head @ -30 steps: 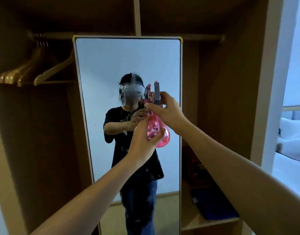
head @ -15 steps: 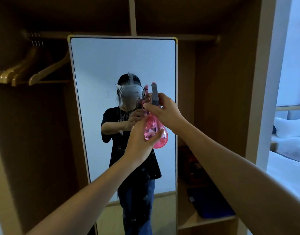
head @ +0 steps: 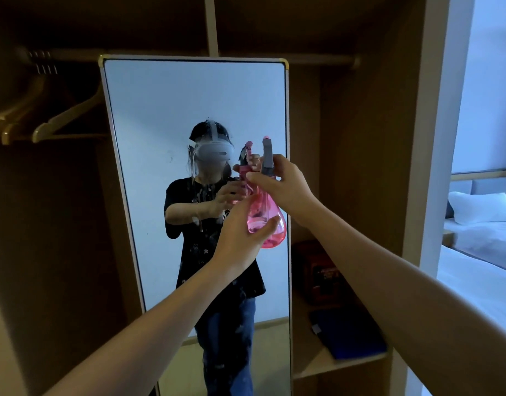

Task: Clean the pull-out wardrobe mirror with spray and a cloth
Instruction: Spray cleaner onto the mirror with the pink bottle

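Observation:
The tall pull-out mirror point(head: 171, 110) stands out of the wardrobe straight ahead and reflects a person and the bottle. Just in front of its right half I hold a pink spray bottle point(head: 267, 212) with a grey trigger head, nozzle up towards the glass. My right hand point(head: 283, 184) grips the neck and trigger. My left hand point(head: 243, 238) cups the round bottom, thumb across the front. Fine droplets and short runs mark the glass around the reflected chest and head. No cloth is in view.
Wooden hangers point(head: 46, 121) hang on the rail at the left. Right of the mirror, a wardrobe shelf point(head: 337, 364) carries a dark blue folded item point(head: 346, 332) and a red box point(head: 317, 270). A bed with a white pillow point(head: 480, 207) lies beyond the right side panel.
Droplets and runs have appeared on the glass near the reflected head and chest. Both hands have kept their hold on the bottle, which sits slightly lower in the view.

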A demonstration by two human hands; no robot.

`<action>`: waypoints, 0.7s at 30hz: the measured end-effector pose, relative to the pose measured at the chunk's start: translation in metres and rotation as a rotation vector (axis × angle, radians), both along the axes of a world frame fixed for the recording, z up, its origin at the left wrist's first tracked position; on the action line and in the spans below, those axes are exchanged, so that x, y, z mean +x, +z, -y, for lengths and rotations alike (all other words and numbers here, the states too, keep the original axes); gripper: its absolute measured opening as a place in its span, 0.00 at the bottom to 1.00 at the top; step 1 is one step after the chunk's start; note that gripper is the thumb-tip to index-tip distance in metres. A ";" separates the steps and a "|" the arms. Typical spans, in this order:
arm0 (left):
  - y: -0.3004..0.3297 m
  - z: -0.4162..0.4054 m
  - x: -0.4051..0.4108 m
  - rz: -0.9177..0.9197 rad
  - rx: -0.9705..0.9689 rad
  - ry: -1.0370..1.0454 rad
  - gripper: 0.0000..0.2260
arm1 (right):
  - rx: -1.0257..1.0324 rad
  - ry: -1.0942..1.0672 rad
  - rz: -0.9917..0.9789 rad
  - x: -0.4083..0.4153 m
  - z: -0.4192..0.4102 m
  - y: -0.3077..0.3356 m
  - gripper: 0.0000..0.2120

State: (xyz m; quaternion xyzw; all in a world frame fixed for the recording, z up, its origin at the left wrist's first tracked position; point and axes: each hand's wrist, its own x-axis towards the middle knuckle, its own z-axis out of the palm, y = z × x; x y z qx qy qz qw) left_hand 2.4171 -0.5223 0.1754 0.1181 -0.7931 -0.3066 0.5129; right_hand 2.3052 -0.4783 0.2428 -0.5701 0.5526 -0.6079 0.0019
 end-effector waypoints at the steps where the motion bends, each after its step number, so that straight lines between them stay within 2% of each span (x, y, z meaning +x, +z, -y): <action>1: 0.000 -0.002 -0.003 0.001 -0.008 0.000 0.17 | -0.001 -0.005 0.000 -0.003 -0.002 0.001 0.15; 4: 0.001 -0.008 -0.010 0.009 -0.035 0.008 0.15 | -0.002 -0.023 0.002 -0.011 -0.006 0.001 0.14; 10: 0.000 -0.010 -0.018 0.037 -0.027 0.015 0.24 | -0.001 -0.022 0.019 -0.018 -0.013 0.000 0.14; 18: -0.008 -0.006 -0.019 0.047 -0.036 0.042 0.23 | 0.041 -0.028 -0.005 -0.020 -0.009 -0.008 0.09; 21: -0.011 -0.003 -0.019 0.052 -0.028 0.040 0.24 | 0.043 -0.021 0.006 -0.021 -0.006 -0.010 0.11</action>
